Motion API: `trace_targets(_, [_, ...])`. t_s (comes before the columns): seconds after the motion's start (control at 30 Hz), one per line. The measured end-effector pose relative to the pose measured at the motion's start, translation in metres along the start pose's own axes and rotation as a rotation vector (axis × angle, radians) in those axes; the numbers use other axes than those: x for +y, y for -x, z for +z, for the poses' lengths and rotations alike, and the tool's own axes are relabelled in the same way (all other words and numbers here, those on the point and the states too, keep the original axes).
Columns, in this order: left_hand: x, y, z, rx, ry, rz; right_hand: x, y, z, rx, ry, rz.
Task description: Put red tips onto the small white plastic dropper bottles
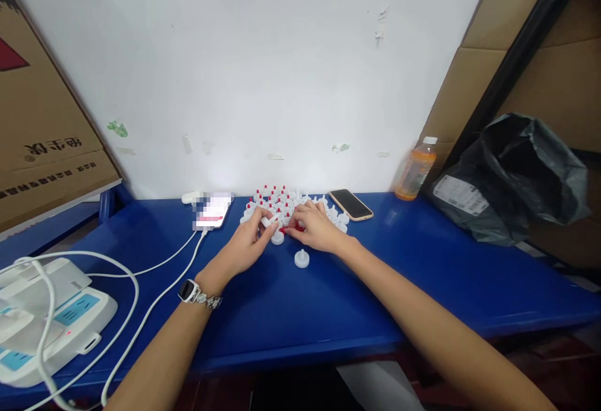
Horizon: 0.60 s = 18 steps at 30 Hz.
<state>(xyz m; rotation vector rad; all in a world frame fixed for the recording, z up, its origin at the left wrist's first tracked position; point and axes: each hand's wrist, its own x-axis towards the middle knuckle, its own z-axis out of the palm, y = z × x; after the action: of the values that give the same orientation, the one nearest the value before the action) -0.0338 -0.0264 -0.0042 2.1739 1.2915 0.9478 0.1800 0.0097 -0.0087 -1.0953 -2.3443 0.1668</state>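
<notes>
My left hand [251, 239] pinches a white plastic nozzle cap [271, 220] between thumb and fingers. My right hand [315, 226] is closed close beside it, its thumb and forefinger pinched at small red tip caps [299, 227]; the fingers partly hide them. Just below the fingertips sits a white cap [277, 238]. Another white nozzle cap [302, 259] stands upright by itself nearer to me. Behind both hands, a cluster of white nozzle caps with red tips [270, 201] spreads towards the wall. More white caps without red tips [339, 218] lie right of my right hand.
A dark-screened phone [351, 204] lies at the back right, a lit phone [215, 210] on a cable at the back left. A power strip [70, 317] with looping white cables occupies the left. An orange drink bottle [416, 170] and grey plastic bag [511, 170] stand right.
</notes>
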Motion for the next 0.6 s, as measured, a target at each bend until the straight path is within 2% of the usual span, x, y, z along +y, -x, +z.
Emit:
trace_targets(0.17, [0.005,0.001,0.003,0.025,0.04,-0.02,-0.008,-0.005,0.004,0.168,-0.789,0.174])
trace_targets(0.23, [0.006,0.001,0.005,0.044,0.045,-0.01,-0.015,-0.007,0.007,0.249,-1.013,0.24])
trace_targets(0.33, [0.009,0.001,0.009,0.06,0.073,0.009,-0.028,-0.009,0.01,0.317,-1.179,0.297])
trace_targets(0.43, [0.01,0.001,0.012,0.059,0.121,0.038,-0.037,-0.008,0.011,0.288,-1.274,0.314])
trace_targets(0.6, [0.012,0.003,0.015,0.052,0.198,0.022,-0.041,-0.008,0.011,0.374,-1.368,0.357])
